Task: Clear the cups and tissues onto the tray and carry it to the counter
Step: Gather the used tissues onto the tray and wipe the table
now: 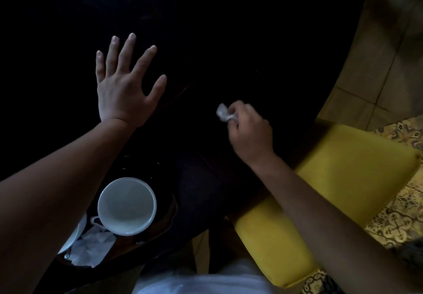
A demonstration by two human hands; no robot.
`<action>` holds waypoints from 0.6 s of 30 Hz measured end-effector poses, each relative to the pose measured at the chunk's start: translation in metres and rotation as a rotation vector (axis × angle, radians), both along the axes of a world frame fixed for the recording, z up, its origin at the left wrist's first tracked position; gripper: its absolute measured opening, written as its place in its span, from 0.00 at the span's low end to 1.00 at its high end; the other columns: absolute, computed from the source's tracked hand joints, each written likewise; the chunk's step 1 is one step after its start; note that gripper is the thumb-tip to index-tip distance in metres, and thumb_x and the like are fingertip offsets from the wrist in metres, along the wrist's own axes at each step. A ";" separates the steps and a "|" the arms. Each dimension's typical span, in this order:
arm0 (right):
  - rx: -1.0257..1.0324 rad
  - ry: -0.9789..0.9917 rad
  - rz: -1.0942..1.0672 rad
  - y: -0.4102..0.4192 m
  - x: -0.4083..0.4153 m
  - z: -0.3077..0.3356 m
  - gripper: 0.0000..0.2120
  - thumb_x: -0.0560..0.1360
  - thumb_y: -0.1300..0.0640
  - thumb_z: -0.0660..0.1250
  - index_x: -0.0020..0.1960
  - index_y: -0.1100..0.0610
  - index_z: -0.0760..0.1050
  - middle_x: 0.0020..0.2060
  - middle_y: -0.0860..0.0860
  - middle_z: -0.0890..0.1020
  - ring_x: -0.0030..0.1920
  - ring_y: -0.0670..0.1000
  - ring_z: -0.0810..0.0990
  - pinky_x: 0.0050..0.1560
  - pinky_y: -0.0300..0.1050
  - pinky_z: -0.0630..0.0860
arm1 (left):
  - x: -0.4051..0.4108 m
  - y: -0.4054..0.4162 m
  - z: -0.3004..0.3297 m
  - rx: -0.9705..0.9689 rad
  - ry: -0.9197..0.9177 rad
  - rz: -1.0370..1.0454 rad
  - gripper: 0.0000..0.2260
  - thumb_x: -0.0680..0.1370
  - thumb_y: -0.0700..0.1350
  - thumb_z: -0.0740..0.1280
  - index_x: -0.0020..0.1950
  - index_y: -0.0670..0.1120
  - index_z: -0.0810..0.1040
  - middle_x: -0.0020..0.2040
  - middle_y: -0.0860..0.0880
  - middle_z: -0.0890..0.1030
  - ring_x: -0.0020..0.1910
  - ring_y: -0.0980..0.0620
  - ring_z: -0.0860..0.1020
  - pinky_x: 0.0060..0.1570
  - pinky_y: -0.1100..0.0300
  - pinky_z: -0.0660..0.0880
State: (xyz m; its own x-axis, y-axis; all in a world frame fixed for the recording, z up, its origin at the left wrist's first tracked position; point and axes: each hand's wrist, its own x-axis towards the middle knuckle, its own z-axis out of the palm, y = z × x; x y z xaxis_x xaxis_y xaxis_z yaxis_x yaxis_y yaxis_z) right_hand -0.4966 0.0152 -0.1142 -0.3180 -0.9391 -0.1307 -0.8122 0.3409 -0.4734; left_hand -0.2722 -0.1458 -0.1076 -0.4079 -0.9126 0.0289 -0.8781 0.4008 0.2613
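Note:
My left hand [124,83] hovers flat over the very dark table [229,41], fingers spread, holding nothing. To its right, my right hand [248,131] pinches a small crumpled white tissue [223,112] between thumb and fingers. Low on the left, a dark tray [164,213] holds an empty white cup [127,205]. A flattened white tissue [91,245] lies beside the cup, and the rim of a second white dish or cup [73,238] peeks out from under my left forearm.
A yellow upholstered chair [332,190] stands right of the table, under my right forearm. Beige tiles and patterned floor tiles [389,220] show at the right edge. The tabletop is too dark to make out anything else on it.

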 end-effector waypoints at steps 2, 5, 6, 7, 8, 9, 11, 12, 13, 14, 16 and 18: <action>0.018 -0.051 0.062 0.019 0.015 0.005 0.06 0.78 0.58 0.62 0.54 0.54 0.76 0.44 0.51 0.78 0.36 0.55 0.80 0.30 0.45 0.74 | 0.000 0.000 0.000 0.003 0.005 0.001 0.27 0.82 0.64 0.57 0.80 0.56 0.65 0.84 0.48 0.57 0.83 0.43 0.51 0.80 0.41 0.45; 0.004 -0.125 0.017 0.018 0.010 0.007 0.06 0.78 0.58 0.64 0.53 0.54 0.77 0.44 0.48 0.79 0.39 0.50 0.79 0.34 0.44 0.73 | 0.000 0.001 0.000 -0.004 0.010 0.004 0.27 0.82 0.64 0.57 0.80 0.56 0.65 0.84 0.48 0.57 0.83 0.43 0.51 0.80 0.41 0.45; -0.033 -0.129 -0.020 0.012 0.003 0.008 0.06 0.77 0.59 0.65 0.53 0.54 0.77 0.44 0.49 0.79 0.40 0.50 0.79 0.36 0.46 0.74 | 0.000 0.002 0.000 -0.003 0.013 0.004 0.27 0.82 0.64 0.57 0.80 0.56 0.65 0.84 0.48 0.58 0.83 0.43 0.51 0.80 0.41 0.45; -0.073 -0.129 -0.059 0.003 -0.004 0.008 0.06 0.76 0.59 0.65 0.53 0.54 0.78 0.43 0.49 0.79 0.41 0.51 0.79 0.38 0.46 0.74 | 0.000 0.002 0.000 -0.003 0.015 0.003 0.27 0.82 0.64 0.57 0.80 0.56 0.65 0.84 0.48 0.58 0.83 0.43 0.51 0.80 0.41 0.45; -0.105 -0.124 -0.094 -0.008 -0.013 0.009 0.07 0.76 0.58 0.66 0.53 0.54 0.78 0.43 0.49 0.79 0.42 0.51 0.79 0.40 0.46 0.74 | 0.000 0.001 0.000 -0.003 0.014 0.003 0.27 0.82 0.64 0.57 0.80 0.56 0.65 0.84 0.48 0.58 0.83 0.43 0.51 0.80 0.41 0.45; -0.127 -0.111 -0.120 -0.021 -0.021 0.009 0.07 0.75 0.58 0.66 0.52 0.53 0.79 0.44 0.49 0.80 0.43 0.51 0.79 0.41 0.46 0.73 | 0.000 0.001 0.000 -0.004 0.010 0.003 0.27 0.82 0.64 0.57 0.80 0.56 0.65 0.84 0.48 0.57 0.83 0.43 0.51 0.80 0.41 0.45; -0.119 -0.067 -0.143 -0.043 -0.035 0.008 0.07 0.76 0.57 0.66 0.53 0.52 0.80 0.45 0.48 0.81 0.45 0.51 0.80 0.42 0.43 0.72 | 0.001 0.001 0.000 -0.001 0.003 0.004 0.27 0.82 0.64 0.57 0.80 0.56 0.65 0.84 0.48 0.57 0.83 0.43 0.51 0.80 0.41 0.45; -0.095 -0.045 -0.133 -0.051 -0.038 0.006 0.07 0.76 0.56 0.66 0.53 0.52 0.80 0.45 0.48 0.80 0.46 0.51 0.80 0.43 0.43 0.72 | 0.001 0.001 0.000 0.003 0.003 0.003 0.27 0.82 0.64 0.57 0.80 0.56 0.65 0.84 0.49 0.57 0.83 0.43 0.50 0.80 0.41 0.45; -0.069 -0.030 -0.106 -0.054 -0.038 0.003 0.07 0.76 0.56 0.66 0.53 0.51 0.81 0.45 0.48 0.80 0.47 0.53 0.81 0.43 0.44 0.73 | 0.000 0.001 0.000 0.006 0.002 0.003 0.27 0.82 0.64 0.57 0.80 0.56 0.64 0.84 0.49 0.57 0.83 0.44 0.50 0.80 0.41 0.45; -0.042 -0.029 -0.065 -0.054 -0.033 0.001 0.08 0.76 0.56 0.66 0.53 0.51 0.81 0.45 0.50 0.81 0.47 0.54 0.81 0.44 0.46 0.75 | 0.000 0.001 0.000 0.008 0.002 0.004 0.27 0.82 0.64 0.57 0.80 0.56 0.64 0.84 0.49 0.57 0.83 0.44 0.50 0.80 0.41 0.44; -0.003 -0.060 0.042 -0.040 -0.014 -0.001 0.09 0.75 0.56 0.66 0.53 0.51 0.80 0.46 0.52 0.81 0.47 0.57 0.82 0.44 0.49 0.78 | 0.000 0.001 0.001 0.008 0.002 0.004 0.28 0.82 0.64 0.57 0.80 0.56 0.64 0.84 0.49 0.57 0.83 0.43 0.50 0.80 0.41 0.45; -0.017 -0.085 0.151 -0.015 0.007 -0.002 0.08 0.74 0.56 0.66 0.52 0.51 0.80 0.45 0.52 0.80 0.43 0.57 0.82 0.40 0.51 0.79 | 0.001 0.001 0.001 0.006 0.001 0.005 0.28 0.82 0.64 0.57 0.80 0.57 0.64 0.84 0.49 0.57 0.83 0.43 0.50 0.80 0.41 0.45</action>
State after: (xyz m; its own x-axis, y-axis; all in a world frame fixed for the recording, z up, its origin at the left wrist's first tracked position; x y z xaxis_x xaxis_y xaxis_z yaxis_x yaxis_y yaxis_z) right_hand -0.4895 0.0004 -0.1157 -0.1619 -0.9776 -0.1348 -0.8105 0.2096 -0.5470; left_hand -0.2714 -0.1448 -0.1070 -0.4032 -0.9148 0.0240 -0.8800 0.3948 0.2641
